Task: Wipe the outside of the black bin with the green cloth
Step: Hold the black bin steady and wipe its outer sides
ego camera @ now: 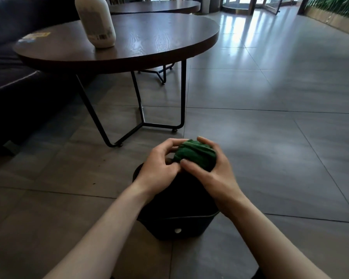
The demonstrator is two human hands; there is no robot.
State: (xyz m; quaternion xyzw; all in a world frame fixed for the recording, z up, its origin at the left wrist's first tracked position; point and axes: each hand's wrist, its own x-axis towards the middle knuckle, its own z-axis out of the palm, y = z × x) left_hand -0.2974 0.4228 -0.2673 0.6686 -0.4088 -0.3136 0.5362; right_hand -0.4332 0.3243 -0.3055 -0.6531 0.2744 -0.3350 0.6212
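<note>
The black bin (pixel 177 224) stands on the grey tiled floor right in front of me, its near wall showing a small white dot. Above its open top I hold the green cloth (pixel 195 155), bunched into a ball. My right hand (pixel 212 174) wraps the cloth from the right and below, thumb across its front. From the left, my left hand (pixel 161 166) pinches the cloth's edge with its fingertips. Both forearms cross over the bin and hide most of its rim.
A round dark wooden table (pixel 141 43) on thin black metal legs stands just beyond the bin, with a white bottle (pixel 96 21) on it. A dark sofa (pixel 10 67) fills the left side. Tiled floor (pixel 280 117) stretches to the right.
</note>
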